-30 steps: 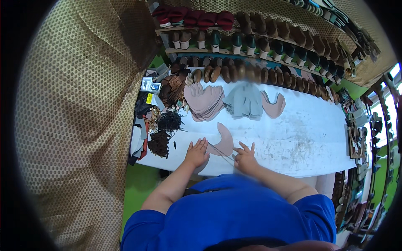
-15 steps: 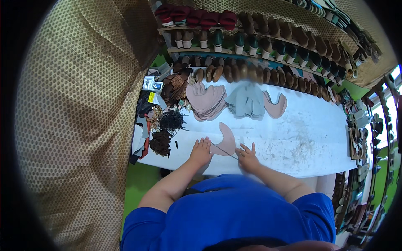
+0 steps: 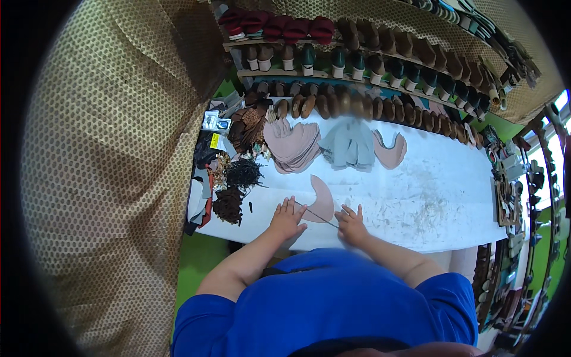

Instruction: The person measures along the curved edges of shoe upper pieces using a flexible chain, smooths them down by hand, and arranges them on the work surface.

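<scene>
Head view: near the table's front edge, the left hand lies flat and open beside a pink cut piece. The right hand seems to pinch a thin dark rod lying across the piece, though that grip is too small to confirm. A sideways push could shift the piece. Both hands sit almost where they were a second ago.

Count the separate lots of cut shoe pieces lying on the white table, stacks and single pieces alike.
4: a pink stack at the back left, a grey stack beside it, a pink piece right of that, and one pink piece between the hands. Stacks may hide more.
</scene>
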